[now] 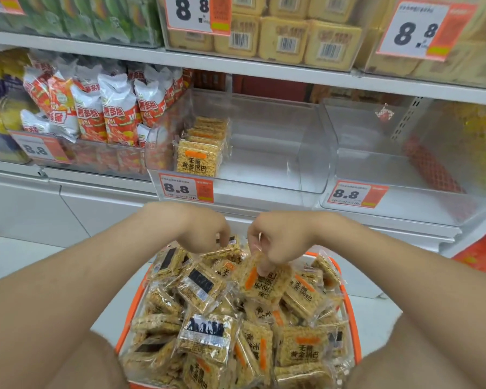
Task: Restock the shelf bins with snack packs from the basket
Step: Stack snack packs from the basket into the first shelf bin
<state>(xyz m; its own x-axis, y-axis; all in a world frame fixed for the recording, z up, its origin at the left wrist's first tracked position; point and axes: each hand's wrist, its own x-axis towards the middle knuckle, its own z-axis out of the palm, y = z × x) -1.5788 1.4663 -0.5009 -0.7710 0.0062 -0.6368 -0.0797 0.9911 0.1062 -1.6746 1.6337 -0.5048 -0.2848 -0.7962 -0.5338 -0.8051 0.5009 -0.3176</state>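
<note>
The orange basket [136,300] sits at 6 o'clock, heaped with snack packs [205,335]. Both hands hang close together over its far end. The left hand [205,234] curls its fingers down onto a barcode-side pack [232,242]; whether it grips it I cannot tell. The right hand [275,242] pinches the top edge of 1 tilted pack [264,287]. At 12 o'clock, the clear shelf bin [278,153] holds 1 row of packs [198,158] against its left wall. A second bin [404,178] stands at 2 o'clock.
</note>
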